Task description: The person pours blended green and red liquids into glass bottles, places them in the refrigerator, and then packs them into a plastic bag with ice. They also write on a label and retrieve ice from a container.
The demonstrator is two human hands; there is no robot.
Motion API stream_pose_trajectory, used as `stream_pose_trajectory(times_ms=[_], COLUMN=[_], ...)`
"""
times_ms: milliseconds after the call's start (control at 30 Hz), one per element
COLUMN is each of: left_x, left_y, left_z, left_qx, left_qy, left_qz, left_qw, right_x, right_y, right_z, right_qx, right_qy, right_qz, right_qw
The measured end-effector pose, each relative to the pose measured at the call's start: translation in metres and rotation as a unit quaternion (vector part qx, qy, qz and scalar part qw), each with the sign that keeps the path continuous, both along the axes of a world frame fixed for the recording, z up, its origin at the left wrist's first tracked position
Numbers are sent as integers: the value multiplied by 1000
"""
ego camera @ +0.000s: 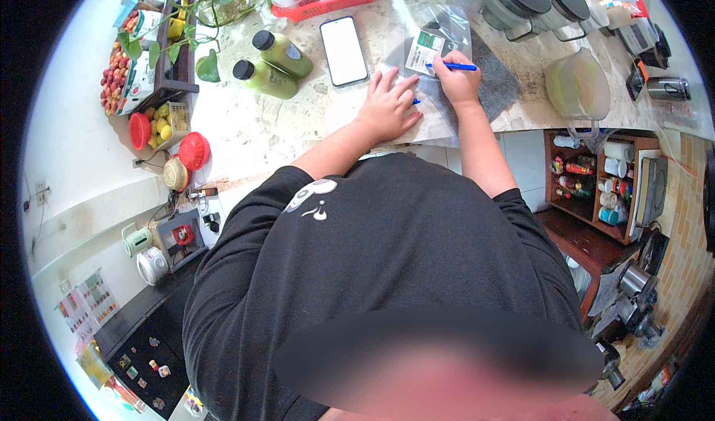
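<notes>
My right hand (458,83) holds a blue pen (461,66), its tip on a white and green printed label (423,52). The label lies on a clear plastic bag (455,24), partly over a dark grey cloth (494,80). My left hand (388,108) rests flat on the stone counter with its fingers spread. A small blue piece (416,101), perhaps a pen cap, shows by its fingers; whether the hand holds it I cannot tell. A smartphone (344,51) with a lit white screen lies beyond my left hand. Two bottles of green liquid (267,79) with black caps are left of the phone.
A red plastic basket (329,9) with assorted items stands at the counter's far side. Lidded pitchers (516,5) and a cloudy plastic jug (578,83) stand to the right. A trailing plant (208,66) hangs at the left, near crates of fruit. Below right is an open wooden shelf (595,183).
</notes>
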State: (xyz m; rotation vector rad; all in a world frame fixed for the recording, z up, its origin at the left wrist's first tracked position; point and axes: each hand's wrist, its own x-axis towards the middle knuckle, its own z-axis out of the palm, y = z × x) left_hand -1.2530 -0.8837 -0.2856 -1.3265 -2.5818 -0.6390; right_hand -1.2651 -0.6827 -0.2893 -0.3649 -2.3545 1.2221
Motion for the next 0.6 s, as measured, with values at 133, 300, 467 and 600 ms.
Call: stream_pose_trajectory(times_ms=[133,300,467,600], left_x=[0,0,1,0], left_y=[0,-1,-1,0], left_z=[0,2,-1,0], left_qx=[-1,-5,-1,-18], left_qy=[-1,0,3,0], left_qz=[-3,-2,1,0], left_qw=[1000,1000,1000,1000], right_x=[1,1,-2,-3], right_y=[2,0,1,3], right_z=[-2,-6,-8,-11], right_qx=[-35,-43,37,55], right_qy=[19,31,41,42], right_qz=[-5,-48,-51,-69], right_qw=[999,997,997,995])
